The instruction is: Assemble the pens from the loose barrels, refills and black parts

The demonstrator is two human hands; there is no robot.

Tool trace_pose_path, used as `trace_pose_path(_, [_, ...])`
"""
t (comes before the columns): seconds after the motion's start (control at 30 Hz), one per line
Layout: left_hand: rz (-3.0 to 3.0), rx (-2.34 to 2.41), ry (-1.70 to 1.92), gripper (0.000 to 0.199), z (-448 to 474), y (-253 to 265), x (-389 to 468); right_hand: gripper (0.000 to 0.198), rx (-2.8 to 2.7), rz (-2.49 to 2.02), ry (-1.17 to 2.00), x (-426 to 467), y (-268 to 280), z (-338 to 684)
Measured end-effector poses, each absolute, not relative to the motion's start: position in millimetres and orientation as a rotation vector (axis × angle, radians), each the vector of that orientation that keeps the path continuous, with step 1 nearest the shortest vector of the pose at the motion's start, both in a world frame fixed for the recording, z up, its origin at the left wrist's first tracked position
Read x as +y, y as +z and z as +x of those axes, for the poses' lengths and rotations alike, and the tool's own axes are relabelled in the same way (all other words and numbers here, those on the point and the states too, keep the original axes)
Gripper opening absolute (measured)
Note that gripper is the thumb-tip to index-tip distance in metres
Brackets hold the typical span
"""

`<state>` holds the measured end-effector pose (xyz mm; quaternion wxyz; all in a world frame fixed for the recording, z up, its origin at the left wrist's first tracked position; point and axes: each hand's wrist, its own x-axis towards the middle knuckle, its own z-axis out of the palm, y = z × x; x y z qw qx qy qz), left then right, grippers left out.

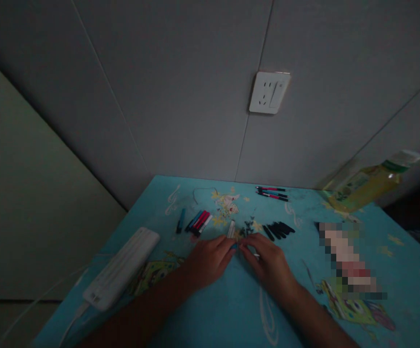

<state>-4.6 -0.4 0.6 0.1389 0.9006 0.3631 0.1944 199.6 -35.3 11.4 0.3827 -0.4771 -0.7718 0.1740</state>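
Near the middle of the table my left hand (pixel 210 258) is closed on a small blue piece (pixel 234 246) that looks like a pen barrel. My right hand (pixel 270 261) meets it fingertip to fingertip in a pinch; what those fingers hold is mostly hidden, though a bit of white shows below them. Just beyond the hands lie thin white sticks (pixel 231 229) and a scatter of tiny black parts (pixel 248 227). Black tubular pieces (pixel 278 230) lie to the right. Blue, red and white pen barrels (pixel 200 222) are grouped left, beside a separate blue one (pixel 181 221).
Several pens (pixel 272 194) lie by the wall. A white power strip (pixel 121 270) with a cable occupies the left side. At the right stand a bottle of yellow liquid (pixel 367 186) and a blurred-out flat item (pixel 348 261). A socket (pixel 270 93) is on the wall.
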Motion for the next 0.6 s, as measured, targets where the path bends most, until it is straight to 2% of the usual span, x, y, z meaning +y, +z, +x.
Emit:
trace_pose_path(0.2, [2.645, 1.027, 0.575, 0.027, -6.0, -2.7, 1.0, 0.032, -2.058, -1.181, 0.422, -33.0, 5.0, 203.3])
trace_pose_path(0.4, [2.662, 1.051, 0.559, 0.027, -5.5, -5.0, 2.2, 0.055, -2.18, -1.228, 0.462, -35.7, 6.8, 204.5])
trace_pose_path(0.5, [2.651, 1.032, 0.557, 0.025, -5.1, -4.9, 0.6, 0.052, -2.148, -1.196, 0.487, -34.9, 7.3, 203.6])
trace_pose_path(0.6, [2.632, 1.008, 0.548, 0.025, -5.1, -5.0, -0.5, 0.041, -2.081, -1.172, 0.525, -32.8, 6.2, 204.3])
